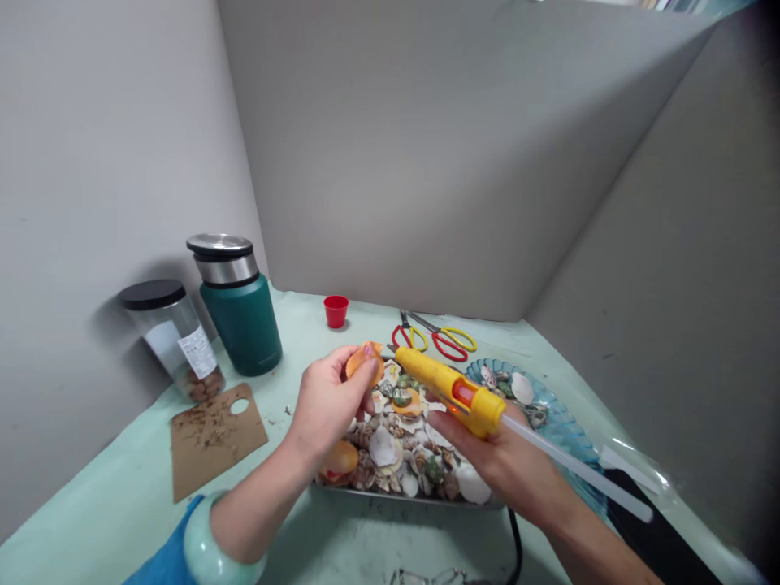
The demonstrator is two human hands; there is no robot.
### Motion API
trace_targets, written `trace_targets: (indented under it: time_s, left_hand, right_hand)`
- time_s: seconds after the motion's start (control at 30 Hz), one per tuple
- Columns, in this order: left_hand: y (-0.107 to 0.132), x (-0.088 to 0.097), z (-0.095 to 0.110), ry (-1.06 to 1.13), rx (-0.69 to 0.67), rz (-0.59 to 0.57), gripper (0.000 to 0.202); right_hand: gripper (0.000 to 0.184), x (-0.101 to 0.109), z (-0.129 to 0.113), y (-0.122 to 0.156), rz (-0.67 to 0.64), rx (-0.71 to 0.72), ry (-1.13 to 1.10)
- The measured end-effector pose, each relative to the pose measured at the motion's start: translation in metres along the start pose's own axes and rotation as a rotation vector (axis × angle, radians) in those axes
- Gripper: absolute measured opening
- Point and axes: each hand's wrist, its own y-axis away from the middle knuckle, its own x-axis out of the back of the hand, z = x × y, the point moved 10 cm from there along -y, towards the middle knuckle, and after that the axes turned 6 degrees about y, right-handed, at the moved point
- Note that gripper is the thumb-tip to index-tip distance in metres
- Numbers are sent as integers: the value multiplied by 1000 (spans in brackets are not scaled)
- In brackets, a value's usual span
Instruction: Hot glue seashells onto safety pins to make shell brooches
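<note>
My left hand [332, 398] pinches an orange seashell [364, 366] between thumb and fingers, above the left part of a tray. In my right hand [487, 451] is a yellow hot glue gun [444, 386], its nozzle pointing left toward the shell, a small gap apart. A long translucent glue stick [578, 467] sticks out of the gun's back end. Below both hands lies a metal tray [402, 496] filled with many shells, white, striped, green and orange. My right fingers are partly hidden behind the gun.
Two pairs of scissors [451, 341] and a red cup [335, 311] stand behind the tray. At right is a blue scalloped dish [566, 435] with shells. A green flask [244, 325], a black-lidded jar [176, 333] and a stained cardboard piece [213, 439] are at left. A black cable [516, 540] runs near the front.
</note>
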Motion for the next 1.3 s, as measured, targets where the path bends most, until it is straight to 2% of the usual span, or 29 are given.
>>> trace_targets:
  time_s: [0.3, 0.97, 1.13, 1.3]
  left_hand:
    - [-1, 0, -1, 2, 6, 14, 21]
    - [-1, 3, -3, -98, -9, 39, 22]
    - [-1, 3, -2, -53, 9, 38, 24]
    - [-3, -1, -5, 47, 32, -15, 21]
  right_hand:
    - [24, -5, -5, 1, -68, -1, 39]
    - [25, -3, -7, 2, -71, -17, 56]
    - [26, -6, -7, 2, -98, -13, 90]
    - [24, -2, -7, 1, -58, -6, 78]
